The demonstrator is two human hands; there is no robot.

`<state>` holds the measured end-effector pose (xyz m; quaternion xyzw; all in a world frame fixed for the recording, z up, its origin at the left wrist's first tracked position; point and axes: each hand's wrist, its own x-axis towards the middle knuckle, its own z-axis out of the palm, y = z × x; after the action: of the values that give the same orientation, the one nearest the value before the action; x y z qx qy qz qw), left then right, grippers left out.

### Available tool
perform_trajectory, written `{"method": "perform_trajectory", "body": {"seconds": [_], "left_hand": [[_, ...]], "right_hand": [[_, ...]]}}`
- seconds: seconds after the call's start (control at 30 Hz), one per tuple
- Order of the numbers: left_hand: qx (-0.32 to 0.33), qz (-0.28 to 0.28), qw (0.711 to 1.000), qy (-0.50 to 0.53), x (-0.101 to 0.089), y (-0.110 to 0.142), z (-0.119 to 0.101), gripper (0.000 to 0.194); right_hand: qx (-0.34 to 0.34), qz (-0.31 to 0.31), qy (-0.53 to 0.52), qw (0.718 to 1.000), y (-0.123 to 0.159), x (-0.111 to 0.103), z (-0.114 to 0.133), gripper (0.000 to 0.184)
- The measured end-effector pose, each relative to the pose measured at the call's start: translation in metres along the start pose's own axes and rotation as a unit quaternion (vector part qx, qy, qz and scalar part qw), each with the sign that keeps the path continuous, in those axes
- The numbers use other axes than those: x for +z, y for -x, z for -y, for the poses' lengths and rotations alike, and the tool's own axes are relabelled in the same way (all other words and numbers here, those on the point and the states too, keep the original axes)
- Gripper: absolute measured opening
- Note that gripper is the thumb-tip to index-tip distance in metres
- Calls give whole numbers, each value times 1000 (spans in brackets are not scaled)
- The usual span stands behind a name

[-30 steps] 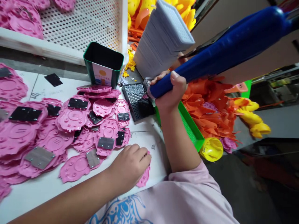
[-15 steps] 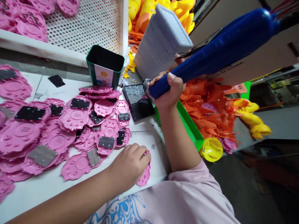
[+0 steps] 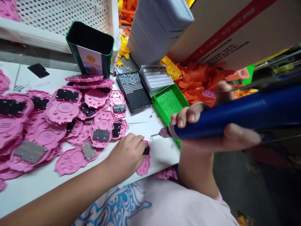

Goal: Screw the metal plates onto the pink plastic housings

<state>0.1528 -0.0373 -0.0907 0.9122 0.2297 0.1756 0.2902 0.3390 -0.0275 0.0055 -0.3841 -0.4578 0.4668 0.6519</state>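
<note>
1. Crate (image 3: 114,29), white and mesh-floored: pink parts (image 3: 8,11) at its left end.
2. Tin (image 3: 107,62), green with a picture label, standing upright in front of the crate; its inside is too dark to tell what it holds.
3. Black tray (image 3: 139,98): loose screws (image 3: 131,79) heaped over the far end, rows of holes visible at the near end.
4. White tray (image 3: 157,83), beside the black one: small metal bits (image 3: 152,70) along its far edge.
5. Green tray (image 3: 161,110), nearer the right hand (image 3: 199,125): its perforated floor shows.
6. The pink piece (image 3: 144,166), with a black plate (image 3: 146,150) on it, lies on the bench (image 3: 164,157), partly beneath the left hand (image 3: 127,153).
7. The hands are apart. The left's fingers bend over the piece; how firmly they grip is hidden. The right is wrapped around a blue screwdriver (image 3: 235,116), its tip near the piece.
</note>
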Motion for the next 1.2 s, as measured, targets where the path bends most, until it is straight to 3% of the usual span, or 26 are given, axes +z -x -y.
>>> {"method": "perform_trajectory", "body": {"seconds": [0.13, 0.27, 0.8, 0.87, 1.03, 1.2], "left_hand": [[1, -9, 1000, 2, 1, 0, 0, 11], [2, -25, 1000, 6, 2, 0, -1, 12], [-7, -28, 1000, 0, 4, 0, -2, 13], [-14, -25, 1000, -7, 4, -1, -3, 12], [-27, 2, 999, -29, 3, -3, -6, 12], [-29, 34, 997, -59, 1, -5, -7, 12]], "right_hand": [[24, 41, 8, 999, 40, -12, -1, 25], [14, 33, -13, 999, 60, -15, -5, 25], [4, 21, 6, 1000, 69, -3, -16, 27], [2, -5, 25, 1000, 73, 3, -14, 26], [-14, -84, 66, 994, 81, 16, -11, 46], [-24, -54, 70, 996, 82, 15, -15, 45]]}}
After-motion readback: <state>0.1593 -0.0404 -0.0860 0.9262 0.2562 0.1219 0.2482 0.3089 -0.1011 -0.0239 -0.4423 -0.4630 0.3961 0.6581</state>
